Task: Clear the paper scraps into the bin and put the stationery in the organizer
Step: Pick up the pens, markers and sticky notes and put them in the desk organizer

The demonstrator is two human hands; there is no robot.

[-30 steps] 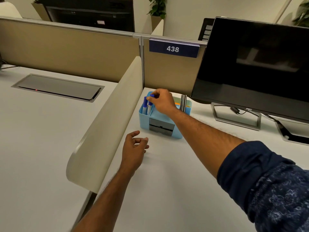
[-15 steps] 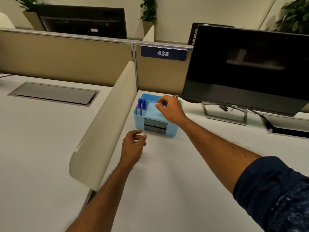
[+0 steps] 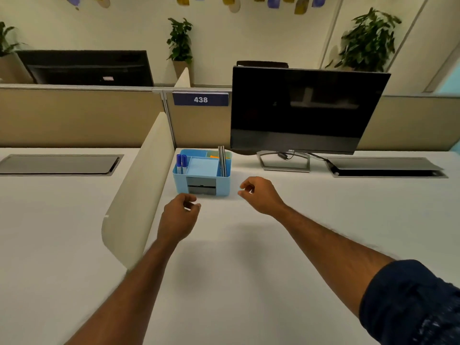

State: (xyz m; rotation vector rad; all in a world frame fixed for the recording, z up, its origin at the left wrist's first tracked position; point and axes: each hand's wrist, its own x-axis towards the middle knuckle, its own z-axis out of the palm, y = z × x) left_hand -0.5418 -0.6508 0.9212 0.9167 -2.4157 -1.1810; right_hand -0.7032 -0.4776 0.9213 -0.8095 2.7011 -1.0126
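A light blue organizer point(image 3: 222, 186) stands on the white desk point(image 3: 249, 257) by the divider corner. Two blue-capped markers point(image 3: 181, 161) stand upright in its left compartment. A blue pad point(image 3: 202, 166) lies in the middle section, and metal rulers point(image 3: 222, 160) stand in the right one. My left hand point(image 3: 178, 217) hovers just in front of the organizer, fingers loosely curled and holding nothing. My right hand point(image 3: 260, 195) hangs to the organizer's right, fingers loosely curled, also holding nothing. No paper scraps or bin are in view.
A black monitor point(image 3: 303, 108) on a stand point(image 3: 283, 161) rises behind and right of the organizer. A cream divider panel point(image 3: 139, 188) runs along the desk's left side. Cable hatches point(image 3: 383, 166) sit at the back right and on the neighbouring desk point(image 3: 57, 164).
My right hand let go of the marker in the organizer, then drew back off the organizer to its right side. The left hand stayed in front of it. The view tilted up.
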